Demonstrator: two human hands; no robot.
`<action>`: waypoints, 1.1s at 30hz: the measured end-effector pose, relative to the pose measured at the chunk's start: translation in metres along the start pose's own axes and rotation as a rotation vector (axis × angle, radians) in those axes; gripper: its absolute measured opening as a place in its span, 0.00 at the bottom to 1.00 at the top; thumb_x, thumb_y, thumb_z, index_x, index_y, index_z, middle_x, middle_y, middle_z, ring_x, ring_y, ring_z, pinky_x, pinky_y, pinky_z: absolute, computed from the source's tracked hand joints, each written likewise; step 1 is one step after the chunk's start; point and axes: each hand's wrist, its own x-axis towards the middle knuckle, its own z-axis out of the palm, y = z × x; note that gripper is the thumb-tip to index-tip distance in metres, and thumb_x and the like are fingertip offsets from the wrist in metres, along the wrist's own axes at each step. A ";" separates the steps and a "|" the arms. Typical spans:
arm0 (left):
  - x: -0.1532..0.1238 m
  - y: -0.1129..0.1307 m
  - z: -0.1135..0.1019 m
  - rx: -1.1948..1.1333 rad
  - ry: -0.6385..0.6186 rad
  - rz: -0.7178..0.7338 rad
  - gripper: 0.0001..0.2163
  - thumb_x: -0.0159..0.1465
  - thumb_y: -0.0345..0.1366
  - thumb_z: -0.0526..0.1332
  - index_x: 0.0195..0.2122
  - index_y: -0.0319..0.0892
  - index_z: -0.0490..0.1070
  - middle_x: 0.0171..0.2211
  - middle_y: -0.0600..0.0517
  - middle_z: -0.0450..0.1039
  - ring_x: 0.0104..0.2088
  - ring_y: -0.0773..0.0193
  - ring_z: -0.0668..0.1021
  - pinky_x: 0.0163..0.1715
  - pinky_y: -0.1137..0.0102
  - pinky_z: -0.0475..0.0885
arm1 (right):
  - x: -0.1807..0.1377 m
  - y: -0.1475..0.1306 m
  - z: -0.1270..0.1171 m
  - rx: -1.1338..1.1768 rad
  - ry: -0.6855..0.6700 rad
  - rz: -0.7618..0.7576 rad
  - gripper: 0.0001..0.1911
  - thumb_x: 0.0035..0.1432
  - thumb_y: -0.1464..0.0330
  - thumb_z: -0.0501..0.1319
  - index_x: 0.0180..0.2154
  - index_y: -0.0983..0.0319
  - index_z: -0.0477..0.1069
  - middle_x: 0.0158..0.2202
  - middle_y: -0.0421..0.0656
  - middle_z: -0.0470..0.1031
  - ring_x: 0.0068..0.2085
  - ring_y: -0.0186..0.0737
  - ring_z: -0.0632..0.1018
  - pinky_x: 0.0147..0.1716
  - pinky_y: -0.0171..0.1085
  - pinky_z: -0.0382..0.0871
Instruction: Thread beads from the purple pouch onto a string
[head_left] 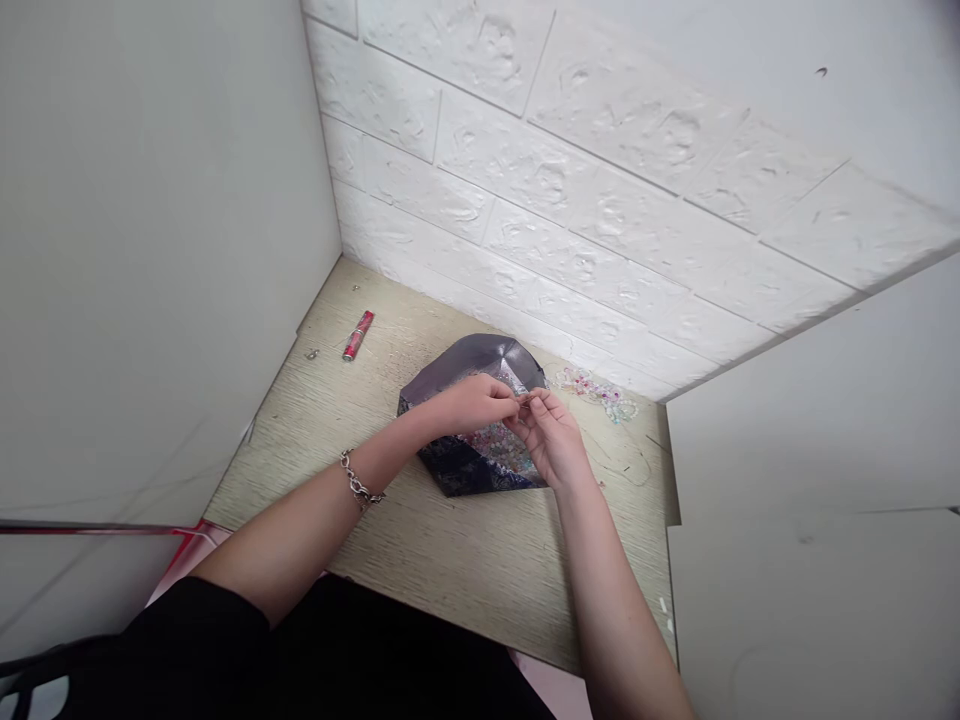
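Note:
Both my hands meet over a dark purple paper tray (469, 365) holding small pink and clear beads (495, 445). My left hand (472, 403), with a chain bracelet on its wrist, is closed in a pinch at its fingertips. My right hand (551, 435) is also pinched, fingertips touching those of the left. Whatever they pinch between them is too small to name. A strung piece of pale beads (596, 388) lies on the desk just right of the tray, with a thin thread (626, 462) trailing near my right wrist.
The light wooden desk (465, 560) is boxed in by a grey panel on the left, a white brick-pattern wall behind and a white panel on the right. A small red tube (358, 335) and a tiny metal piece (310, 353) lie at the back left.

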 end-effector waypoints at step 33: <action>0.000 -0.002 0.000 -0.034 -0.007 -0.034 0.12 0.49 0.41 0.51 0.16 0.39 0.62 0.15 0.56 0.49 0.17 0.73 0.54 0.15 0.73 0.47 | -0.001 0.001 0.001 -0.028 -0.020 -0.018 0.06 0.46 0.67 0.60 0.27 0.60 0.62 0.27 0.36 0.68 0.30 0.28 0.71 0.34 0.33 0.68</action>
